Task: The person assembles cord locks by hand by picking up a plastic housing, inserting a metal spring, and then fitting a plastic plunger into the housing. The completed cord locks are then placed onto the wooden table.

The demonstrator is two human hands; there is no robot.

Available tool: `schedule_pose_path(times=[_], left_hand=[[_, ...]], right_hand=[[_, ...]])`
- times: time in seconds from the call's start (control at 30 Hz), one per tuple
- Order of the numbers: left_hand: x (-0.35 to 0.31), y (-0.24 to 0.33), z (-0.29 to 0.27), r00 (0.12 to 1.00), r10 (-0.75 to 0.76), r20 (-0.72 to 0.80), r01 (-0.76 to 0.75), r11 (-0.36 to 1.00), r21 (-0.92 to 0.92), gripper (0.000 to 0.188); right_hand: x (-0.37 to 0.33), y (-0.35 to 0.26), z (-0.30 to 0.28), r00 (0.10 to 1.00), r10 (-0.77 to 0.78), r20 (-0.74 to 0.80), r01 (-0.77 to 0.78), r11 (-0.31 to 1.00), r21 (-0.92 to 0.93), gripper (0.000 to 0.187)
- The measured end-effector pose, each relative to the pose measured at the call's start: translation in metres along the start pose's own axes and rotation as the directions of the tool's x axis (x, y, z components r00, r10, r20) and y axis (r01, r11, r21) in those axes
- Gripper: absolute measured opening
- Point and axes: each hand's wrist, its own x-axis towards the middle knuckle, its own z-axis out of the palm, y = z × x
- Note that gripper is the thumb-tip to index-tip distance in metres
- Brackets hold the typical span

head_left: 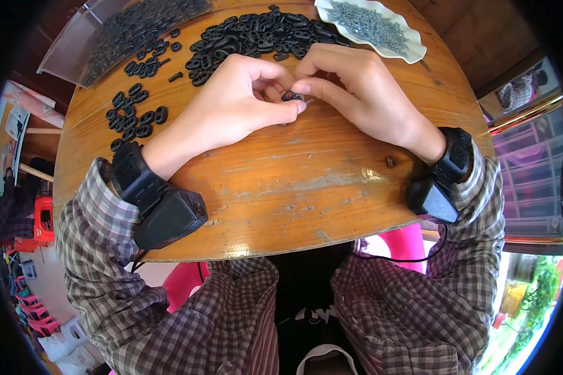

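Observation:
Above the table's middle, my left hand (pixel 234 103) is closed, pinching a small black plastic piece (pixel 291 96) between thumb and fingers. A thin metal spring (pixel 309 100) sticks out beside it, by the left thumb tip. My right hand (pixel 350 78) is curled in from the other side, its thumb against the black piece; its inner fingers are partly hidden. Just beyond both hands lies a heap of black oval plastic parts (pixel 263 34). A white wavy-edged dish (pixel 414 55) full of small metal springs (pixel 369 25) stands at the far right.
A clear plastic bin (pixel 59 59) of black parts lies at the far left of the wooden table (pixel 281 187). Several black oval pieces with holes (pixel 131 109) are scattered near my left forearm. Black devices are strapped to both wrists, with cables hanging below the table's near edge.

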Motion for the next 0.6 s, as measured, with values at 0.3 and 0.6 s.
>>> schedule_pose_path(times=[0.3, 0.6], left_hand=[[0.001, -0.004, 0.0, 0.998, 0.035, -0.044, -0.035, 0.999, 0.001, 0.016], [0.001, 0.0, -0.001, 0.996, -0.055, -0.069, 0.051, 0.998, -0.048, 0.019]], right_hand=[[0.003, -0.002, -0.001, 0.994, 0.108, 0.025, -0.106, 0.992, -0.065, 0.008], [-0.004, 0.013, -0.01, 0.997, 0.082, -0.003, -0.082, 0.996, 0.024, 0.007]])
